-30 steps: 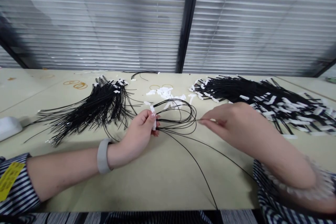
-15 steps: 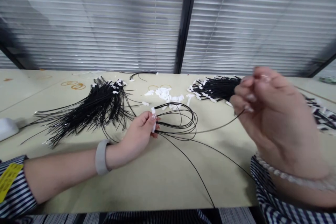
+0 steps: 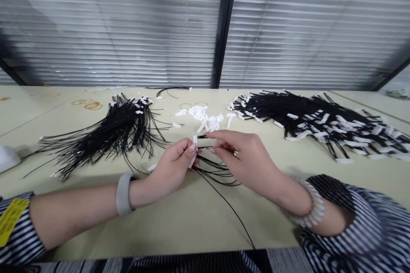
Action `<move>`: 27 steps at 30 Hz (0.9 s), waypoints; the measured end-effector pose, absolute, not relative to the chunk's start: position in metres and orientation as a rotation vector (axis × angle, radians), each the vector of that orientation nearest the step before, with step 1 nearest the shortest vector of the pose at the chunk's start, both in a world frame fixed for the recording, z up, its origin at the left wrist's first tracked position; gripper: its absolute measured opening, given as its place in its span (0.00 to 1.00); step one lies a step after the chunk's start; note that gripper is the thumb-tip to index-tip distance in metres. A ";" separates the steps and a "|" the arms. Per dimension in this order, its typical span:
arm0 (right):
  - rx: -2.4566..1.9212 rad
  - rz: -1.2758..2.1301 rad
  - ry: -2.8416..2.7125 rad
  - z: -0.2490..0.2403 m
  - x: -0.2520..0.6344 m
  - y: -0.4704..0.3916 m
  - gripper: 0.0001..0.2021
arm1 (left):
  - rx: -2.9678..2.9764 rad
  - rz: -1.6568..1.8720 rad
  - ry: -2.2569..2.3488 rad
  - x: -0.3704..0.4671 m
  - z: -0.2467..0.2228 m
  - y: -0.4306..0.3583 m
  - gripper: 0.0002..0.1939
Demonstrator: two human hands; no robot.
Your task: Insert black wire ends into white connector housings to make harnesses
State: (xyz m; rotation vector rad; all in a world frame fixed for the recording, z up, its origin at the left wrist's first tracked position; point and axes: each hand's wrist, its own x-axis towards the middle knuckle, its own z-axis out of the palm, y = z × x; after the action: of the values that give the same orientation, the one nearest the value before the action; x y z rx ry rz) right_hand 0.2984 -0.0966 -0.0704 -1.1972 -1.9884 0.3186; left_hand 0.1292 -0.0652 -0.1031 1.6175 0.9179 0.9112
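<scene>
My left hand (image 3: 171,166) pinches a long white connector (image 3: 195,139) between thumb and fingers, over the middle of the table. Thin black wires (image 3: 216,175) run out of its right side in loops. My right hand (image 3: 251,160) is curled round the upper wires close to the connector, index finger and thumb on them. Its other fingers and part of the loops are hidden behind it. One loose wire (image 3: 230,209) trails down to the table's front edge.
To the left lies a heap of black wires (image 3: 112,132) with white ends. Small white connectors (image 3: 208,121) are scattered behind my hands. A large pile of wired connectors (image 3: 307,115) spreads at the right. Rubber bands (image 3: 92,105) and a white object (image 3: 8,158) lie at the left.
My right hand has come from the raised right, where it pulled one wire, inward and down to the connector. My left hand stays nearly in place with its connector.
</scene>
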 end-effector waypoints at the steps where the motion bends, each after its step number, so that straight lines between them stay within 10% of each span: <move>1: -1.205 0.338 -1.966 -0.072 0.298 -0.096 0.14 | 1.653 0.906 0.918 0.129 -0.103 -0.065 0.14; 27: -1.384 0.557 -1.931 -0.069 0.295 -0.091 0.06 | 1.934 0.835 0.973 0.129 -0.101 -0.067 0.13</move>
State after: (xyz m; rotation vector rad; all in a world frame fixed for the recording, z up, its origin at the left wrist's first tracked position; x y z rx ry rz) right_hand 0.2949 -0.0914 -0.0692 -1.3840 -1.9313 0.5571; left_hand 0.1289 -0.0674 -0.1013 1.9337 0.9734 0.8348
